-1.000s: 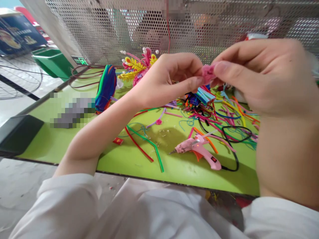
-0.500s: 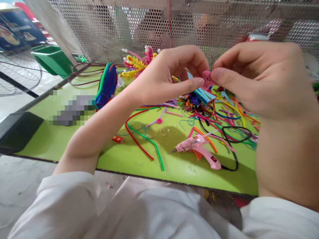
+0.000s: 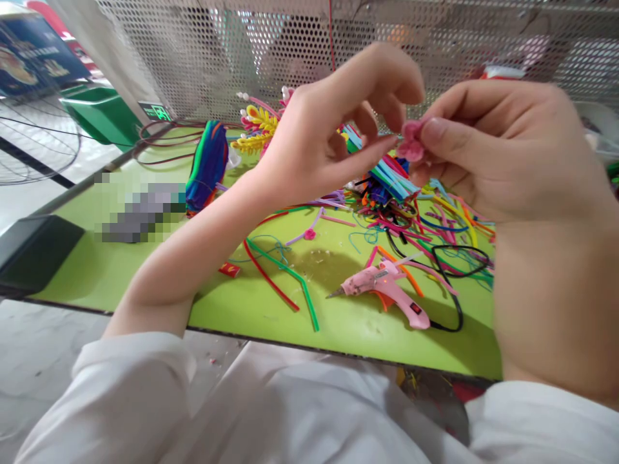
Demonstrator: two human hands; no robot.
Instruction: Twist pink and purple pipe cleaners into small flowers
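Observation:
A small pink pipe-cleaner piece (image 3: 410,140) is pinched between thumb and fingers of my right hand (image 3: 503,148), held up above the green table (image 3: 145,270). My left hand (image 3: 333,129) is right beside it, fingers spread and curled, the thumb tip just touching the pink piece. A pink glue gun (image 3: 387,290) lies on the table below my hands, nozzle pointing left, its black cord looping to the right. A pile of coloured pipe cleaners (image 3: 425,212) lies behind it.
A yellow and pink pipe-cleaner ornament (image 3: 261,125) and a striped bundle (image 3: 207,164) sit at the back. Loose red and green stems (image 3: 285,283) lie near the front edge. A perforated metal screen (image 3: 217,51) closes the back; a black box (image 3: 33,248) sits left.
My left hand has let go of its pinch on the pink piece and its fingers have lifted and spread. My right hand keeps hold and has shifted slightly up.

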